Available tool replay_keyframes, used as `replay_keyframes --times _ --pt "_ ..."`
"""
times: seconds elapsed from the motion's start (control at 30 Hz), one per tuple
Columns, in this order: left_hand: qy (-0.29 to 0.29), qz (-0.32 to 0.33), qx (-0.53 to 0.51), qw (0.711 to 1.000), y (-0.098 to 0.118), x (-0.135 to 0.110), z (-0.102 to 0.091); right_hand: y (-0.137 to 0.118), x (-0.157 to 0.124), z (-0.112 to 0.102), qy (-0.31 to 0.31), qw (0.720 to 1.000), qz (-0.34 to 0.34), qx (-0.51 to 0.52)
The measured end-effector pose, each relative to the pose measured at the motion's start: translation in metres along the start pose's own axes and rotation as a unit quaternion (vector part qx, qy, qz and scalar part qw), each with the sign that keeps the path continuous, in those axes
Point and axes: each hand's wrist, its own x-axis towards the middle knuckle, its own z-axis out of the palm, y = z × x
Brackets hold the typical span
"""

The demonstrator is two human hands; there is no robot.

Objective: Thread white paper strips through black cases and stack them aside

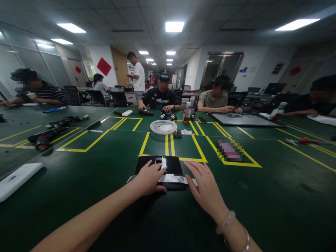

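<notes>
On the green table in front of me lies a flat black panel (174, 167), possibly a case or folded sheet. A shiny silver strip (173, 179) crosses its near part and sticks out on both sides. Near its far edge are a small dark square piece (159, 159) and a white patch (164, 162). My left hand (148, 177) rests over the panel's left half, fingers apart, fingertips by the white patch. At the panel's right side, my right hand (203, 183) spreads its fingers, the thumb by the strip's right end. Neither hand visibly grips anything.
Beyond the panel stand a white round basket (163, 127) and a bottle (186, 113). A black power tool (47, 138) and a white box-like device (19, 180) lie left. Yellow tape marks the green tabletop (275, 196). Several people sit around the table.
</notes>
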Motion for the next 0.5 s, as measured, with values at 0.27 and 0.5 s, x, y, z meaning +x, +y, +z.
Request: replay_keyframes --times 0.27,0.5 --pt "-0.031 -0.112 -0.008 0.993 -0.093 -0.042 -0.008 -0.001 0.000 -0.002 -0.009 1.000 0.000 -0.001" --pt "-0.061 -0.241 -0.002 0.969 -0.184 -0.079 -0.016 -0.002 0.001 -0.002 -0.011 1.000 0.006 0.000"
